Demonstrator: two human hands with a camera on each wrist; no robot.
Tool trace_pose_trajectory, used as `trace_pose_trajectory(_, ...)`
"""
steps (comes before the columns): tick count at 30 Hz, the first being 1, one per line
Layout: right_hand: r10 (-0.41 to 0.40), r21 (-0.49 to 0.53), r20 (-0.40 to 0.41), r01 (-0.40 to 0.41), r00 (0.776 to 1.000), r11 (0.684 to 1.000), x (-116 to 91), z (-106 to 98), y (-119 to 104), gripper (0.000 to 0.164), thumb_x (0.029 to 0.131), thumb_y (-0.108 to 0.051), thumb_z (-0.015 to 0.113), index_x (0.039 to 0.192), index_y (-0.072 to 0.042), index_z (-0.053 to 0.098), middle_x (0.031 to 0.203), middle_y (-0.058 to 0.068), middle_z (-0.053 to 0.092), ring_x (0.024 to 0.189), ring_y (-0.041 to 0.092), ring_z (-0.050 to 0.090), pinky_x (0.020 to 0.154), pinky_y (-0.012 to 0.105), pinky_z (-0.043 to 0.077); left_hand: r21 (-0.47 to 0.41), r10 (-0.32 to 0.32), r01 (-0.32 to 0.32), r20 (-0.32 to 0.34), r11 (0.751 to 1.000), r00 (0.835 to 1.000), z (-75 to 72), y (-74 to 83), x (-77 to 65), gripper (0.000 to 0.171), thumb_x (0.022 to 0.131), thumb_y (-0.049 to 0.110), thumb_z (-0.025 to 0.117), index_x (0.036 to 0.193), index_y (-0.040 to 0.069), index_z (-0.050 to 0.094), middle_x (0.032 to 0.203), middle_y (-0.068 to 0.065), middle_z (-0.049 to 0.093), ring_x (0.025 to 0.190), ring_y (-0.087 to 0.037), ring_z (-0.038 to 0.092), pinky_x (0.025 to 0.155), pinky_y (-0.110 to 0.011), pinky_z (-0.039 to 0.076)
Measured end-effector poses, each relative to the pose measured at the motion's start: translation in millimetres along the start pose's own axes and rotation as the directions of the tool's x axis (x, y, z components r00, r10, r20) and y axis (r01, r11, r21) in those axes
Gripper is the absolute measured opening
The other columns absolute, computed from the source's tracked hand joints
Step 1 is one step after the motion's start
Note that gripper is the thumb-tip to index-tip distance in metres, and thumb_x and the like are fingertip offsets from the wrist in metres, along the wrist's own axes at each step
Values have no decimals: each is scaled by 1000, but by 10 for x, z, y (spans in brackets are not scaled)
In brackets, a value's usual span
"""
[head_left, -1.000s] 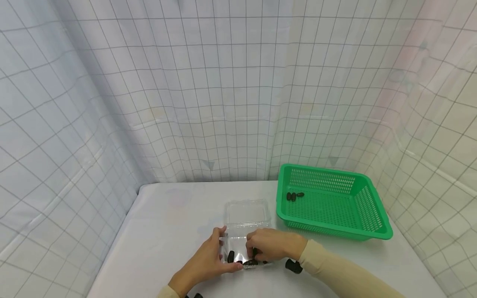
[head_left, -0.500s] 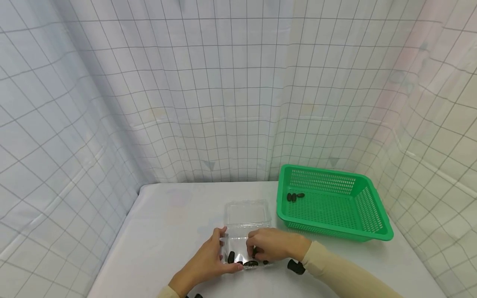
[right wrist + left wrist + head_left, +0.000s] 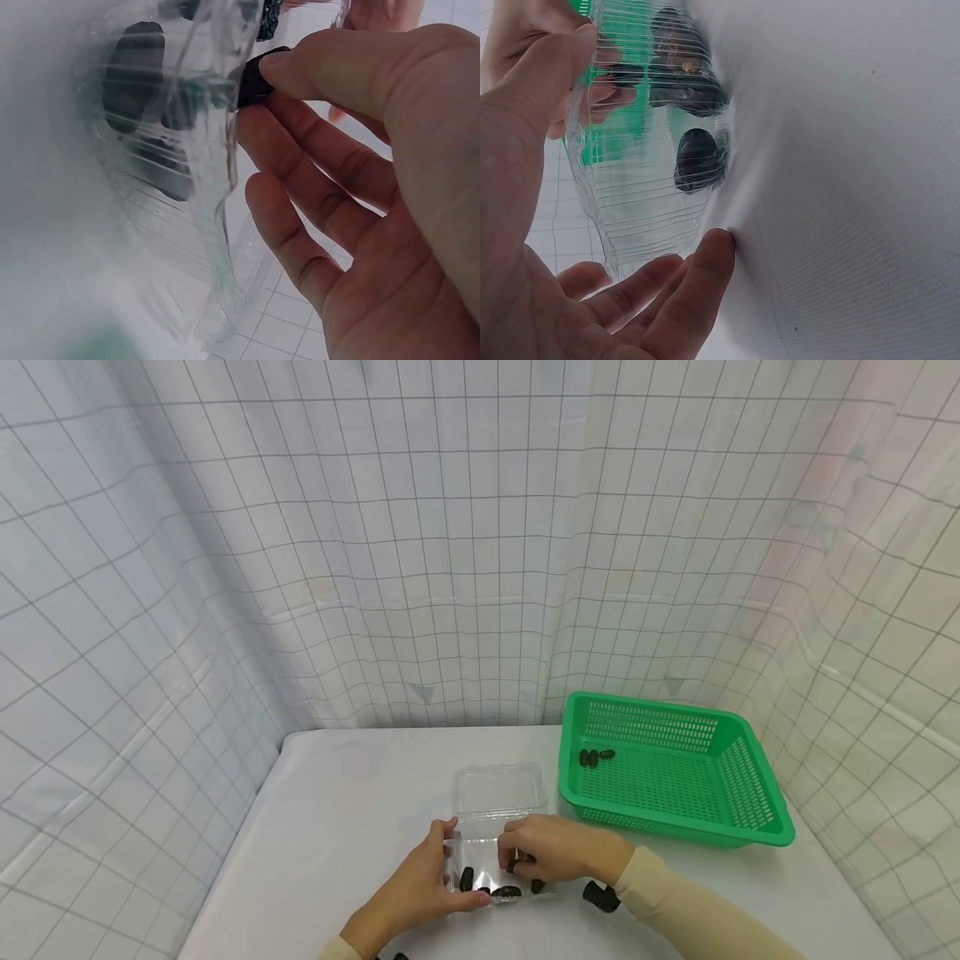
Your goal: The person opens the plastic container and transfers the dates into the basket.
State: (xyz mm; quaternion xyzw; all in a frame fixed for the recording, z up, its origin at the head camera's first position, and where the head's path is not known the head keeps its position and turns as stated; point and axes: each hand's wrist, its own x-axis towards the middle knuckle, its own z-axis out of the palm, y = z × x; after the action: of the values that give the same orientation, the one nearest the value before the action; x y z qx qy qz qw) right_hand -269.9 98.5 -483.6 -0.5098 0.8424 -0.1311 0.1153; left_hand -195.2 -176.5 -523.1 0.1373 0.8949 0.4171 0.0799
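Observation:
A clear plastic clamshell box [image 3: 480,852] lies on the table with its lid [image 3: 498,789] folded back. My left hand [image 3: 416,881] holds the box at its near left corner, thumb over the near rim and fingers spread along the left side. Inside are several dark, wrinkled dates, one [image 3: 467,878] by the left wall and another date [image 3: 507,892] along the near edge. Over the box's right half, my right hand [image 3: 551,852] pinches a date [image 3: 259,77] between thumb and fingers, close above the rim in the right wrist view.
A green perforated basket [image 3: 678,835] stands to the right behind my right forearm. Three dates [image 3: 594,757] lie in its far left part. White cloth covers the table [image 3: 337,827], and a gridded white curtain [image 3: 450,568] encloses the back and sides.
My right hand has risen slightly with the date between its fingers, and the date now lies more sideways. A date near the box's right side shows more fully. My left hand stays in place.

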Motion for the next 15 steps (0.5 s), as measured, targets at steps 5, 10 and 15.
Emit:
trace_pose_trajectory(5,-4,2,-8,4,1000,1000,-16,-29,23,15,106,-10,85,113,-23,80,110,-13,77,96,-9,66,91,12,57,17,2,-2,-3,1000,1000,-1,1,-2,114,84,55,105,159,-1,41,176,-23,54,127,-27,69,89,-28,62)
trace_pose_trajectory(10,-21,5,-27,21,999,1000,-33,-64,37,13,107,-10,85,114,-21,81,111,-12,77,97,-6,67,91,13,57,13,-1,1,-2,1000,1000,-7,4,-1,113,84,54,105,159,-1,42,176,-23,54,126,-27,69,89,-28,62)
trace_pose_trajectory(15,-42,7,-51,42,998,999,-61,-112,34,13,107,-9,84,115,-19,81,112,-10,78,99,-5,68,91,12,57,6,-1,1,-1,1000,1000,-18,8,-4,111,84,53,106,157,-2,43,179,-24,51,130,-30,69,89,-29,62)
